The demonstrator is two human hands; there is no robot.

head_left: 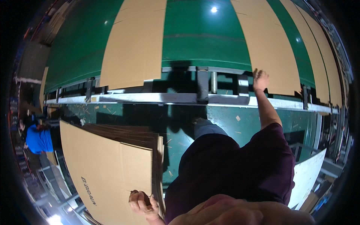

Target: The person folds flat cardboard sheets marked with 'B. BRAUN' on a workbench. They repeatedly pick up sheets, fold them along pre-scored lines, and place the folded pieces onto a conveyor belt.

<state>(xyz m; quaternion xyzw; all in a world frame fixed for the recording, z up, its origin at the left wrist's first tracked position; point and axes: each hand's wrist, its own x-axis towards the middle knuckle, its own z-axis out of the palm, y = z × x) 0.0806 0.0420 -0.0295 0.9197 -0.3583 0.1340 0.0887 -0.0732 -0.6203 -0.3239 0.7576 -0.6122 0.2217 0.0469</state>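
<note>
Factory or carton workshop, by look of it: broad green belt (206, 47) across far side, cardboard sheets (135, 41) lying on it, metal frame (165, 98) along near edge. Cardboard stack (112, 161) near left. Green floor (225, 112) littered with scraps (238, 118). Person in blue (39, 139) farther left.

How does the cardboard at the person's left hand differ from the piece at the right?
The cardboard stack at the left hand has many layers; the cardboard sheet at the right hand looks single. The stack's top bears dark print; the sheet shows none. The sheet lies on the green surface; the stack is apart from it. Both are tan.
</note>
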